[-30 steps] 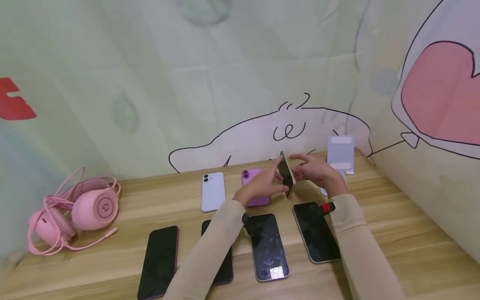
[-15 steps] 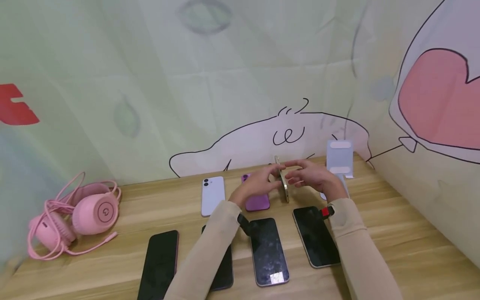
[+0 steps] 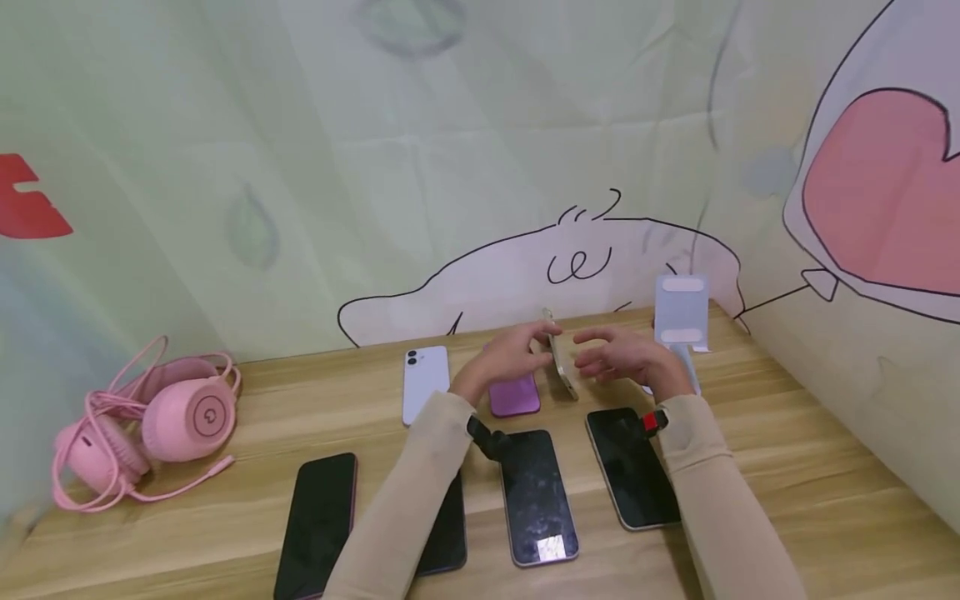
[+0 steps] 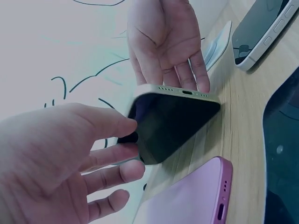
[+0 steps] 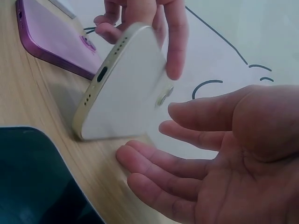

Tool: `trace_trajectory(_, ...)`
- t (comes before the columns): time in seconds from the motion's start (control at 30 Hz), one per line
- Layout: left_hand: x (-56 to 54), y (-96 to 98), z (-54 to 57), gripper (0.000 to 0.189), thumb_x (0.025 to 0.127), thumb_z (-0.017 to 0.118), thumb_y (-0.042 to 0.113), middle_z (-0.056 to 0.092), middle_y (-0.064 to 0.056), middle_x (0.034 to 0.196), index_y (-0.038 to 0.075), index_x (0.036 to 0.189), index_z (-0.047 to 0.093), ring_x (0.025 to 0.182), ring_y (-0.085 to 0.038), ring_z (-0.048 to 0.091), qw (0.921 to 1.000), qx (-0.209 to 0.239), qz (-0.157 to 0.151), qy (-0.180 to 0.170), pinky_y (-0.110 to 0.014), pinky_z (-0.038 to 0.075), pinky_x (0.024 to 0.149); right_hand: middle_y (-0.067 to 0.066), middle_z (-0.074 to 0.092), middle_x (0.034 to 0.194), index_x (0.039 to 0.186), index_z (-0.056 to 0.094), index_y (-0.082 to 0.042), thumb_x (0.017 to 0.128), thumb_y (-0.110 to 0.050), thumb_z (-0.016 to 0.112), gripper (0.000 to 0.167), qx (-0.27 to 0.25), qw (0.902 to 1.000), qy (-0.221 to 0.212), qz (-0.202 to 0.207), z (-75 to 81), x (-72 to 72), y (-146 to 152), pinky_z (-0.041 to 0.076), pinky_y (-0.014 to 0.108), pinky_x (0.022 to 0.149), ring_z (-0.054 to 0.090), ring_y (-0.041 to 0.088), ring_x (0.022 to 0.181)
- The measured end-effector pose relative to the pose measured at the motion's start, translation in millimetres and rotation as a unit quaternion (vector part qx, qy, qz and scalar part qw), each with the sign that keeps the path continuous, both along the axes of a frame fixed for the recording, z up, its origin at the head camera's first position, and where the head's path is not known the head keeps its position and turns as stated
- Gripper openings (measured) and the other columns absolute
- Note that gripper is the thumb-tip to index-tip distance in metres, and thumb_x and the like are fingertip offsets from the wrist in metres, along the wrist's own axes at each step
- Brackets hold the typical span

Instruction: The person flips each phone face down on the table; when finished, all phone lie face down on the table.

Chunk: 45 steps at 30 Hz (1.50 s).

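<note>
Midway between the hands a smartphone (image 3: 564, 375) with a pale gold frame stands on its long edge, leaning toward the left. Its dark screen (image 4: 173, 122) faces the left hand; its white back (image 5: 124, 93) with the camera bump faces the right hand. My left hand (image 3: 506, 360) pinches the phone's upper end between thumb and fingers. Fingers loosely bent, my right hand (image 3: 626, 354) sits just right of the phone, apart from it in the right wrist view. Under the left hand lies a purple phone (image 3: 514, 396), partly hidden.
A lilac phone (image 3: 426, 379) lies face down further left. Several dark-screened phones, including one phone (image 3: 538, 500) in the middle, lie along the front. A pale blue stand (image 3: 681, 312) is behind the right hand. Pink headphones (image 3: 183, 417) with a coiled cable sit at the far left.
The phone between the hands has turned and its top now leans left. The right hand's fingers have drawn away from it, while the left hand has shifted slightly left with it.
</note>
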<state>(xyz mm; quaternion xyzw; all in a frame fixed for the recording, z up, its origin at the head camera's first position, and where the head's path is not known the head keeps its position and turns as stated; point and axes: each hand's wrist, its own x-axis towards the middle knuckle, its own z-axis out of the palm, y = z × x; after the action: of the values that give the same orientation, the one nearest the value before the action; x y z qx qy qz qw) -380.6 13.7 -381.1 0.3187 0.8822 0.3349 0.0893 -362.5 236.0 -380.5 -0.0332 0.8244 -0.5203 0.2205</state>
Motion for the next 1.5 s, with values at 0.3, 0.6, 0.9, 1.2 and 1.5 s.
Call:
trace_trajectory(0.3,-4.3,-1.2,-4.2,0.046,0.095,0.066,0.009,0.065,-0.017,0.122,0.001,0.138,0.054,0.112,-0.028,0.061,0.9996,0.000,-0.025,0.008,-0.032,0.050,0.086,0.025,0.061,0.129,0.151,0.035,0.001,0.101,-0.007,0.050,0.052,-0.002,0.9999,-0.008,-0.011,2.1,-1.1,5.5,0.050,0.043,0.096,0.066,0.029,0.108)
trace_trajectory(0.6,0.9,4.8,-15.8,0.048,0.097,0.064,0.013,0.065,-0.017,0.123,0.001,0.141,0.050,0.112,-0.024,0.063,0.9988,-0.028,-0.039,-0.003,-0.033,0.049,0.093,0.026,0.048,0.139,0.152,0.035,-0.001,0.103,-0.014,0.051,0.053,-0.003,0.9991,-0.018,-0.037,1.6,2.0,11.4,0.047,0.048,0.101,0.060,0.033,0.113)
trace_trajectory(0.9,3.3,6.0,-16.9,0.053,0.095,0.069,0.018,0.060,-0.016,0.133,0.004,0.142,0.050,0.122,-0.025,0.057,0.9976,-0.055,-0.038,0.015,-0.035,0.044,0.101,0.024,0.041,0.142,0.150,0.039,-0.004,0.103,-0.013,0.050,0.049,0.014,0.9984,-0.010,-0.054,4.1,-0.3,7.3,0.048,0.047,0.099,0.049,0.035,0.115)
trace_trajectory(1.2,6.4,13.7,-18.5,0.056,0.093,0.071,0.020,0.056,-0.012,0.142,0.007,0.144,0.051,0.132,-0.024,0.051,0.9953,-0.082,-0.047,0.019,-0.037,0.038,0.109,0.028,0.031,0.152,0.150,0.039,-0.002,0.105,-0.013,0.044,0.047,0.050,0.9971,0.008,-0.058,3.1,0.8,9.5,0.040,0.052,0.107,0.043,0.042,0.128)
trace_trajectory(1.5,8.7,18.1,-16.4,0.042,0.095,0.069,0.021,0.062,-0.007,0.137,0.007,0.134,0.063,0.111,-0.017,0.058,0.9923,-0.106,-0.062,0.015,-0.032,0.045,0.098,0.026,0.036,0.148,0.146,0.044,-0.002,0.103,-0.011,0.046,0.044,0.086,0.9943,0.020,-0.060,1.7,1.6,10.5,0.043,0.050,0.104,0.048,0.036,0.118)
